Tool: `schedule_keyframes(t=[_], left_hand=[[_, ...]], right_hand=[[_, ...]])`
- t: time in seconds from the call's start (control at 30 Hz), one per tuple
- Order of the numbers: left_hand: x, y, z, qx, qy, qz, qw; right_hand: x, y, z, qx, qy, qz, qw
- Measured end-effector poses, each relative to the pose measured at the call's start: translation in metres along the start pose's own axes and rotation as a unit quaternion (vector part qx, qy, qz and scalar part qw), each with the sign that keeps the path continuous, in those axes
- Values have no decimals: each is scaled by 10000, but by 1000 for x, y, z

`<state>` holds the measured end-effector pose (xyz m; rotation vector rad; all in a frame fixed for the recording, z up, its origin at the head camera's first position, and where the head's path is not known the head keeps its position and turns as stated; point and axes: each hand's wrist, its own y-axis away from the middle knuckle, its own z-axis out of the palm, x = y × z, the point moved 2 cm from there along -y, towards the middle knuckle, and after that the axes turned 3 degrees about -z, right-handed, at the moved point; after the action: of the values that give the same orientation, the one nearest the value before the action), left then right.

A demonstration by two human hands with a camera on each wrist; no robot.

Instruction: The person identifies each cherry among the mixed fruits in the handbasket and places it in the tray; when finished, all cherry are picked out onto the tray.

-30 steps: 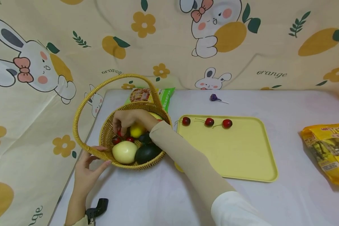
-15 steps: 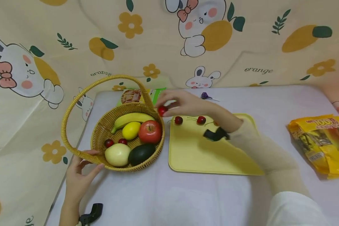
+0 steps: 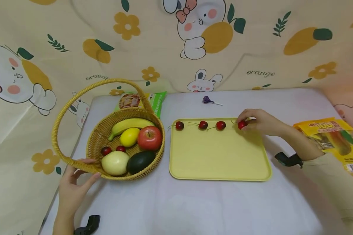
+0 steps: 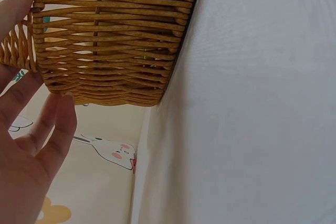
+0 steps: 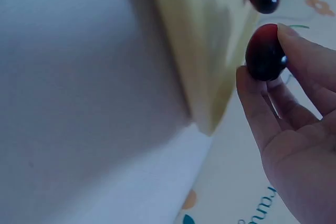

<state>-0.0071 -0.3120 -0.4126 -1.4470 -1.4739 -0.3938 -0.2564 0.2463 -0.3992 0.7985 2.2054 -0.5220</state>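
Between the thumb and fingers of my right hand (image 3: pixel 263 121) is a dark red cherry (image 5: pixel 264 52), pinched at the tray's far right corner. Three more stemmed cherries (image 3: pixel 203 125) lie in a row along the far edge of the yellow tray (image 3: pixel 217 163). My left hand (image 3: pixel 72 191) grips the rim of the wicker basket (image 4: pixel 113 35) near the foot of its tall handle. Inside the basket are a banana (image 3: pixel 131 125), a lemon (image 3: pixel 129 137), a red apple (image 3: pixel 149 138), a pale round fruit (image 3: pixel 115 163), a dark green avocado-shaped fruit (image 3: pixel 141 162) and two cherries (image 3: pixel 106 150).
A green snack bag (image 3: pixel 157 101) lies behind the basket. Beyond the tray is a purple-wrapped lollipop (image 3: pixel 206 100). To the right, partly behind my right forearm, lies a yellow snack bag (image 3: pixel 338 140). A patterned cloth wall (image 3: pixel 153 49) borders the table at the back and left.
My right hand has lifted a cherry out of the basket and carried it rightward to the tray's far right corner. The left hand keeps its hold on the basket. The view has shifted rightward.
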Motion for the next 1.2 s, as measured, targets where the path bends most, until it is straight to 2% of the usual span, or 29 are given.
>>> schedule_keyframes(t=[0.23, 0.4, 0.57, 0.87, 1.2], left_hand=[[-2, 0, -1, 36, 29, 26, 10000], [-1, 0, -1, 46, 35, 5, 10000], [-1, 0, -1, 32, -16, -101, 9999], [-3, 0, -1, 25, 2, -5, 10000], [-2, 0, -1, 31, -36, -74, 10000]], right_hand=[[4, -2, 5, 26, 522, 255, 9983], [5, -4, 8, -14, 639, 340, 9974], [4, -4, 8, -19, 618, 433, 9971], [4, -2, 9, 1, 450, 623, 9970], [2, 0, 9, 138, 252, 398, 9988]])
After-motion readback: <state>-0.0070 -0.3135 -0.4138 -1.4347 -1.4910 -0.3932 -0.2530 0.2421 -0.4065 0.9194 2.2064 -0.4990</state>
